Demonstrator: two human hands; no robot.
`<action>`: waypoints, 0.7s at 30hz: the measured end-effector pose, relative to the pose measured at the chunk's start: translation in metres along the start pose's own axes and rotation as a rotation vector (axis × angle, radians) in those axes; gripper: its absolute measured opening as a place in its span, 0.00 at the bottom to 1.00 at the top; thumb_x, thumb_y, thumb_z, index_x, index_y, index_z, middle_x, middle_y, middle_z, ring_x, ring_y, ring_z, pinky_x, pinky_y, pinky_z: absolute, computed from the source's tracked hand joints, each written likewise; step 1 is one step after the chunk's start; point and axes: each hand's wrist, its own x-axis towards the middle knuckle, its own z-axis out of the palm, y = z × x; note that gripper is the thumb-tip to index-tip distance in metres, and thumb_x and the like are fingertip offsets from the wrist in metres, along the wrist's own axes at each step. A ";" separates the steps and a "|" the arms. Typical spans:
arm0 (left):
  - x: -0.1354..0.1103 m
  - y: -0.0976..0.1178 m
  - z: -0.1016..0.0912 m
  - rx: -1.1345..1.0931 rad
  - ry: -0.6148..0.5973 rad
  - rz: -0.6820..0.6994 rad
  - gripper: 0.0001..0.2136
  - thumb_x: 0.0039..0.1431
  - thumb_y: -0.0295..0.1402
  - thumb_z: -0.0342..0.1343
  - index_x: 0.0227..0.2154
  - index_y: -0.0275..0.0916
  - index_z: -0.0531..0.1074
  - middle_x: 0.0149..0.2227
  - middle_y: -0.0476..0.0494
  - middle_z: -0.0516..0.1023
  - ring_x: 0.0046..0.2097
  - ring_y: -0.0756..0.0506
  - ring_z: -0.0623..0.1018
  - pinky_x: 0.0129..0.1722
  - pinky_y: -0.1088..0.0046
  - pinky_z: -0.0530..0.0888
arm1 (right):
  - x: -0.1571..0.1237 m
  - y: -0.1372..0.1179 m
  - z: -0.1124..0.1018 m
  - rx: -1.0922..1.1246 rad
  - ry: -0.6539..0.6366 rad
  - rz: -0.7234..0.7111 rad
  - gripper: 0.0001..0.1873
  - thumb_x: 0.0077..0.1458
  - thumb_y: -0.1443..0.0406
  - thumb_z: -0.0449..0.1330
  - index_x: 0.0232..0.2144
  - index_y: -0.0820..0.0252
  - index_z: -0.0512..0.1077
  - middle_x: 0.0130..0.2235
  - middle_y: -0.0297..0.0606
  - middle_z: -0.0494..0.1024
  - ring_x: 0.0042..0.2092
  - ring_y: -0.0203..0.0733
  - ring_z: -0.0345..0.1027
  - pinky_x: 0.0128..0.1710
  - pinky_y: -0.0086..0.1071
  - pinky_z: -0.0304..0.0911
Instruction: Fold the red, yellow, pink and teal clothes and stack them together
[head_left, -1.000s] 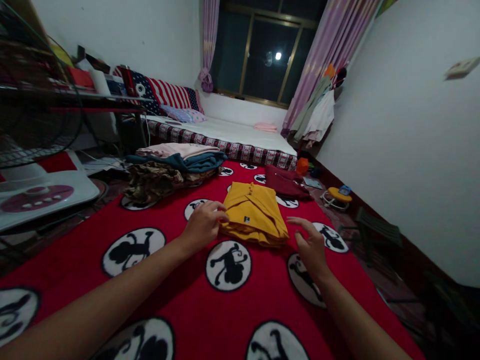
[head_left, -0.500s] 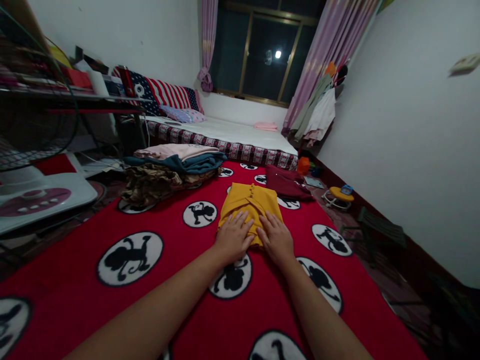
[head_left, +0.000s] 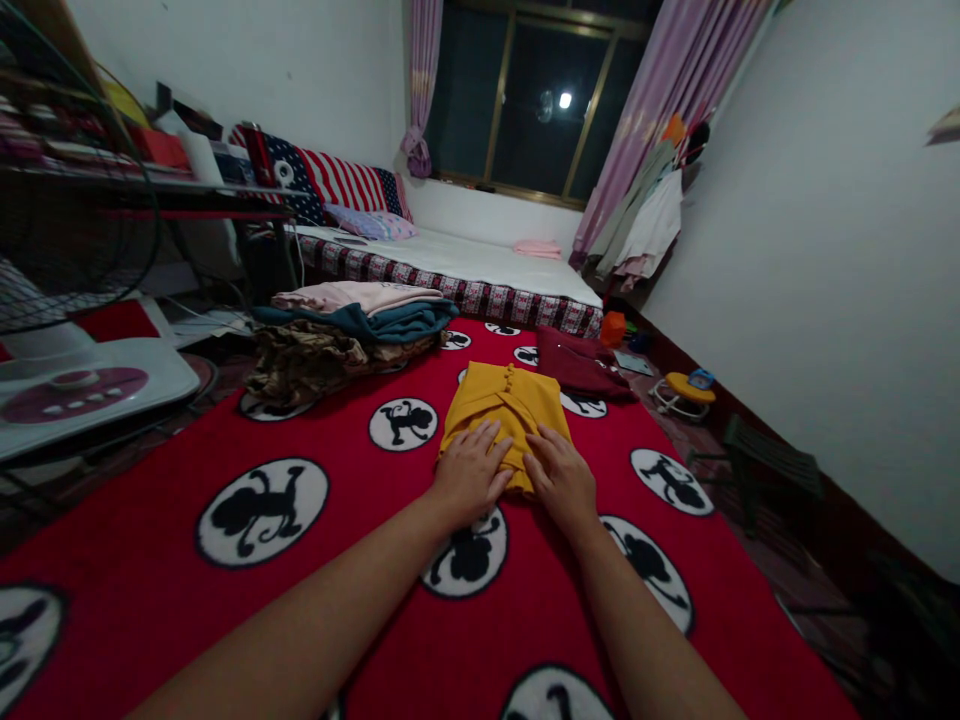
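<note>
A folded yellow garment (head_left: 504,402) lies on the red blanket (head_left: 360,480) printed with white monkey circles. My left hand (head_left: 471,475) rests flat on the garment's near left corner, fingers stretched out. My right hand (head_left: 561,478) lies flat on the near right corner, fingers also extended. The two hands sit side by side, almost touching, pressing the near edge of the cloth.
A pile of folded clothes (head_left: 345,330) sits at the blanket's far left. A dark red folded garment (head_left: 579,362) lies beyond the yellow one. A bed (head_left: 457,265) stands behind, a fan (head_left: 67,300) at left, and a small stool (head_left: 765,460) near the right wall.
A second ago my hands were apart at the garment's sides. They came together onto its near edge half a second ago and have stayed there; the view shifted slightly.
</note>
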 end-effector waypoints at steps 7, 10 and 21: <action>-0.001 -0.001 0.003 -0.021 0.030 0.016 0.22 0.62 0.39 0.52 0.58 0.39 0.66 0.64 0.36 0.62 0.65 0.36 0.61 0.61 0.53 0.61 | 0.000 0.001 0.000 0.018 0.000 -0.007 0.17 0.60 0.60 0.53 0.48 0.58 0.73 0.56 0.45 0.72 0.57 0.48 0.64 0.57 0.45 0.61; 0.000 -0.001 -0.003 -0.089 0.099 0.029 0.17 0.63 0.38 0.52 0.52 0.41 0.72 0.59 0.39 0.69 0.60 0.39 0.67 0.59 0.57 0.64 | -0.001 0.001 0.000 0.018 -0.007 -0.005 0.17 0.61 0.60 0.53 0.48 0.59 0.73 0.56 0.46 0.71 0.58 0.48 0.64 0.58 0.45 0.60; 0.007 -0.058 -0.026 -0.138 0.255 -0.563 0.16 0.64 0.36 0.47 0.47 0.39 0.75 0.39 0.37 0.81 0.42 0.39 0.79 0.42 0.65 0.72 | -0.005 -0.023 -0.016 0.066 0.199 -0.117 0.11 0.61 0.64 0.53 0.42 0.57 0.74 0.51 0.43 0.76 0.55 0.47 0.66 0.59 0.47 0.56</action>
